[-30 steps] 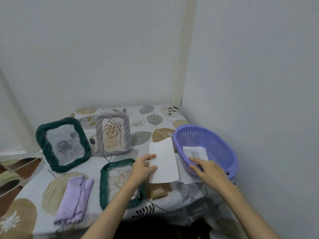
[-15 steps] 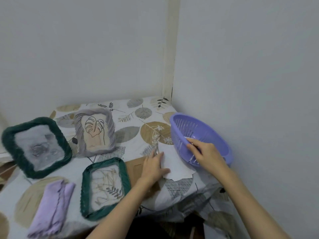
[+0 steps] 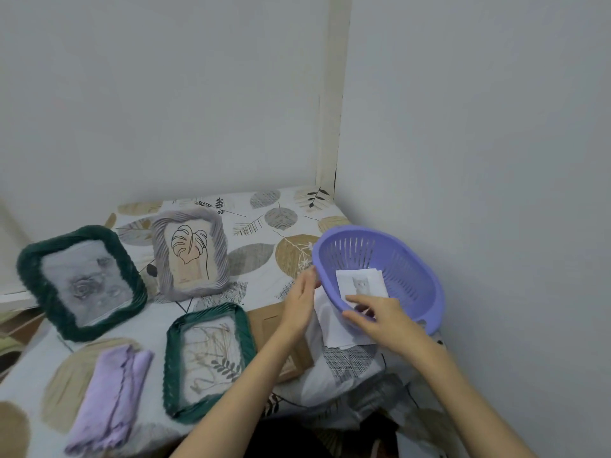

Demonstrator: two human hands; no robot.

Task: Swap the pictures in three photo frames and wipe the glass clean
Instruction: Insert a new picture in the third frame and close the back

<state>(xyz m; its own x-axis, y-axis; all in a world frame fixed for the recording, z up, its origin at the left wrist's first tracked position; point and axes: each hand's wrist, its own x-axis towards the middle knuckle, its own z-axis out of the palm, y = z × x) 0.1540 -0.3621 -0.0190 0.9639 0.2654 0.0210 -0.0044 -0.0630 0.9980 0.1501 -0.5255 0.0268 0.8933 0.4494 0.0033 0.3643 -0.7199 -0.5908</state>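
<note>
Purple cloth (image 3: 109, 399) lies folded at the near left, one only, untouched. Three frames sit on the table (image 3: 264, 259): a dark green one (image 3: 81, 282) far left with a rose picture, a grey one (image 3: 191, 256) behind with a leaf drawing, and a smaller green one (image 3: 211, 360) nearest, holding dried stems. One brown backing board (image 3: 274, 328) lies beside that, partly under the left forearm.

A second ago the left hand (image 3: 299, 304) held up a white sheet (image 3: 334, 328); now that sheet lies flat by the basket (image 3: 413, 276) and the left hand steadies the basket's rim, fingers nearly straight, clasping nothing that I can tell. The right hand (image 3: 383, 319), which reached into the basket half a second ago, now pinches a cat photo (image 3: 362, 285) at its near edge, drawing it over the rim. At least one more sheet lies under it. So the old picture seems set aside and its replacement chosen; no glass looks wiped yet.
</note>
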